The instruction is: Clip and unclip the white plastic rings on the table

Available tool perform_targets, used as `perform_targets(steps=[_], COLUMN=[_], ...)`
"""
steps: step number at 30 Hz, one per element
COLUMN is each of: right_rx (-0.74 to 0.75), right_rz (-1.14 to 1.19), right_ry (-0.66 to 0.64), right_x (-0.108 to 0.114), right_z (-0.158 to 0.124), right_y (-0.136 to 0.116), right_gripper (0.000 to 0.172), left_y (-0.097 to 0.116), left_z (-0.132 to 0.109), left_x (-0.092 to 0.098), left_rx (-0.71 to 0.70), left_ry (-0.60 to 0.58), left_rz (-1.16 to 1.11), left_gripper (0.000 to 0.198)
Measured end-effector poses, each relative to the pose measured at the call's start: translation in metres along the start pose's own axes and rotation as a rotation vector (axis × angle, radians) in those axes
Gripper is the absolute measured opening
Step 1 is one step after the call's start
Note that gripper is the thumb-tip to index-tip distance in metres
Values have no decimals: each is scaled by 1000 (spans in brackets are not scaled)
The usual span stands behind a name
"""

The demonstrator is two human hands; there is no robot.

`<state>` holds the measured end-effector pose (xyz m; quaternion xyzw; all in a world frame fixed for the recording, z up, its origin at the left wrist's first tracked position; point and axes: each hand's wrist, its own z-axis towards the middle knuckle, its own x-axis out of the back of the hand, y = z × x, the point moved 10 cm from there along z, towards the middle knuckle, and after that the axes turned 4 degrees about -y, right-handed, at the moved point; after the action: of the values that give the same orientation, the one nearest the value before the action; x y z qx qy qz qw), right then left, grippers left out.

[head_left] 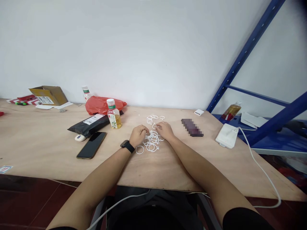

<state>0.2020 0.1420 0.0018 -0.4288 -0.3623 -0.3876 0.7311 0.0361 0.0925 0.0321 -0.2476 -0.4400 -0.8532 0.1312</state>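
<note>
A pile of white plastic rings (151, 147), several with a small eyelet on the rim, lies between my hands on the wooden table. My left hand (139, 135), with a black watch on its wrist, is at the pile's left edge. Its thumb and index finger are pinched together; whatever is between them is too small to make out. My right hand (165, 130) is closed at the pile's upper right, its fingertips on a white ring (153, 126). Beyond both hands, a smaller group of white rings (149, 121) lies loosely spread.
Left of my hands are a dark phone (91, 145), a black parcel (90, 125), a drink bottle (114, 115) and a red plastic bag (97, 104). On the right lie a blurred dark item (192, 127) and a white power bank (226, 136) with a cable. A blue metal frame (244, 41) borders the table.
</note>
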Motion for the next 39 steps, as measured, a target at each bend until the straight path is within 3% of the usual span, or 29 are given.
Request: perform_targets(steps=[6, 10, 19, 23, 28, 39], right_rx=[-11, 40, 435, 556, 578, 632], right_rz=[83, 132, 110, 88, 72, 71], right_ry=[60, 164, 288, 284, 286, 255], right_x=[10, 23, 43, 44, 45, 37], right_z=[-1, -5, -31, -41, -42, -43], right_y=[1, -7, -68, -89, -90, -92], right_gripper=[22, 17, 16, 13, 13, 14], left_y=[-20, -19, -11, -2, 5, 0], left_z=[-4, -4, -2, -2, -3, -3], left_x=[-17, -17, 2, 3, 1, 1], left_rx=[157, 160, 124, 89, 53, 86], left_ry=[-110, -119, 34, 30, 11, 20], left_rz=[34, 74, 17, -59, -113, -120], left_gripper=[19, 14, 22, 24, 24, 23])
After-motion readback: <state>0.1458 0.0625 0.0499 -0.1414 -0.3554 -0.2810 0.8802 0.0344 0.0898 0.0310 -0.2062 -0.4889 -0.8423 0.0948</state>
